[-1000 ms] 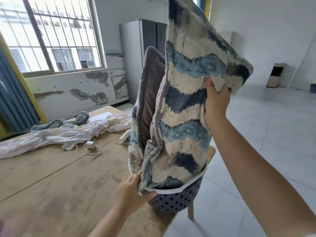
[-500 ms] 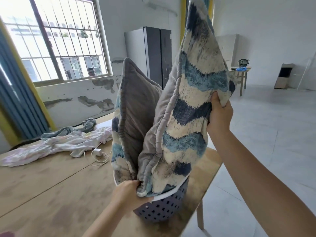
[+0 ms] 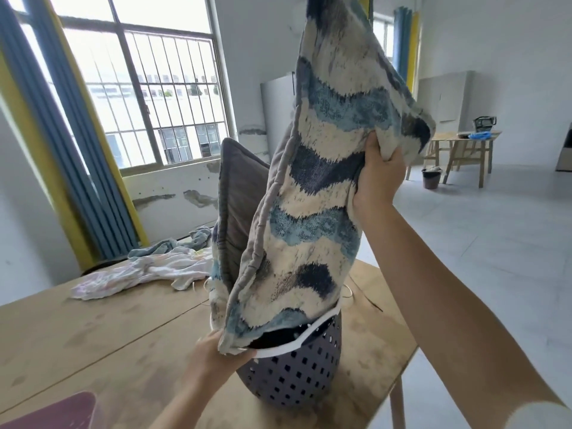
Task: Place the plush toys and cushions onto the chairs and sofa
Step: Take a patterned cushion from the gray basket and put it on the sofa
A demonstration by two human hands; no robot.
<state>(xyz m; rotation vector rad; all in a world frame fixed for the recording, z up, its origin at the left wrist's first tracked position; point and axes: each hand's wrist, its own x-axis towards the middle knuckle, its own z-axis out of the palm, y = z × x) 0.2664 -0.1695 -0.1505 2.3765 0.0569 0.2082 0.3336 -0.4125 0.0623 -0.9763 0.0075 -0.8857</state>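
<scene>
Fingers of the right hand [image 3: 379, 178] are clamped on the patterned cushion [image 3: 312, 193], raised half clear of the basket [image 3: 297, 373] on the desk [image 3: 93, 329], while the left hand [image 3: 216, 351] pinches its lower corner, apparently to guide extraction.

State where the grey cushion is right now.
Head view, centre: the grey cushion stands upright in the perforated basket, just left of the wave-patterned cushion.

Hands [image 3: 379, 171] on cushion [image 3: 322, 193], seemingly gripping
</scene>
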